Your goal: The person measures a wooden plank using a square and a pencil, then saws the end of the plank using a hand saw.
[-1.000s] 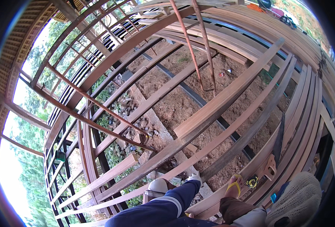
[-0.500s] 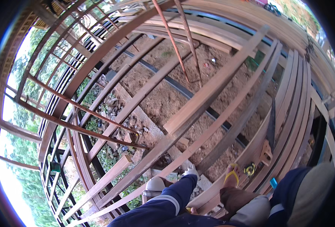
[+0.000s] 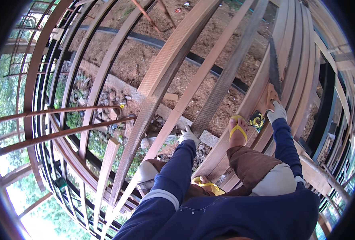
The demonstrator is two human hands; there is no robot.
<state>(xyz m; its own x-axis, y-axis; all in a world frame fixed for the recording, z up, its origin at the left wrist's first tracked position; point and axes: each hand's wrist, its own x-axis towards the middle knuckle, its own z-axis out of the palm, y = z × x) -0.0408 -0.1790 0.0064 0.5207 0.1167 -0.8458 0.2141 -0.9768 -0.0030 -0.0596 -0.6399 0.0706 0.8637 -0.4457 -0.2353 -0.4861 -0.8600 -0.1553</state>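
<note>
My right hand (image 3: 277, 112), in a white glove, is closed at the wooden handle of a hand saw (image 3: 272, 95). The saw's dark blade points away from me and lies over the planks on the right. My left hand (image 3: 188, 136), also gloved, touches the near end of a weathered grey-brown plank (image 3: 215, 100); its visible fingers are stretched and apart. Left of that plank run a narrow reddish batten (image 3: 197, 90) and a thick beam (image 3: 161, 74) with a pale sawn face. A yellow and black coil (image 3: 256, 120), perhaps a tape or cord, sits beside my foot.
My feet, in yellow flip-flops (image 3: 238, 132), stand on boards (image 3: 213, 166). Gaps between beams show soil and rubble (image 3: 117, 80) below. Two rusty rods (image 3: 65, 124) jut in from the left. Long planks (image 3: 299, 68) lie side by side at right.
My right arm has come forward and the hand has reached the saw handle. The view has tilted down toward my body. My left hand stays by the plank's end.
</note>
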